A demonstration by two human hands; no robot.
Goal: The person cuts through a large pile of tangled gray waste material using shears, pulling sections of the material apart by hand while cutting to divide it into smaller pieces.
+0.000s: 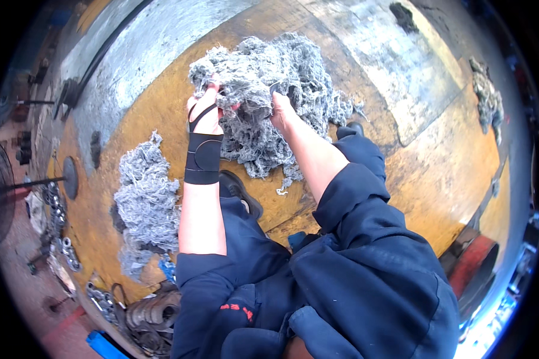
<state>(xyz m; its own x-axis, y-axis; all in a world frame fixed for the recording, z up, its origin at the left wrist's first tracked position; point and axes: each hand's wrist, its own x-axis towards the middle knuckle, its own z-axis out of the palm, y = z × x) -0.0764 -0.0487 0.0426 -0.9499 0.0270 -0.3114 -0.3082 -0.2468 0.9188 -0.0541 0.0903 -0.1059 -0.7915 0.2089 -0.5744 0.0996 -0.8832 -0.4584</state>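
Observation:
A large, tangled clump of grey waste yarn (pixel 305 78) lies in front of me, its near part lifted between my hands. My left hand (pixel 206 113), in a black wrist support (pixel 203 158), grips the clump's left side; some fingers show against the strands. On the opposite side, my right hand (pixel 281 111) has hold of the same yarn, its fingertips partly buried. Loose strands hang below toward my shoes. A second heap of grey yarn (pixel 145 194) rests to the left of my left forearm, apart from both hands.
Beneath the yarn is a worn yellowish-brown board floor (pixel 425 173) with grey metal sheets (pixel 395 66) behind. Round plates on bars (pixel 70 178) and chains (pixel 55 206) stand at the left. A red-and-black cylinder (pixel 474 266) is at lower right; another dirty fibre clump (pixel 487 99) lies far right.

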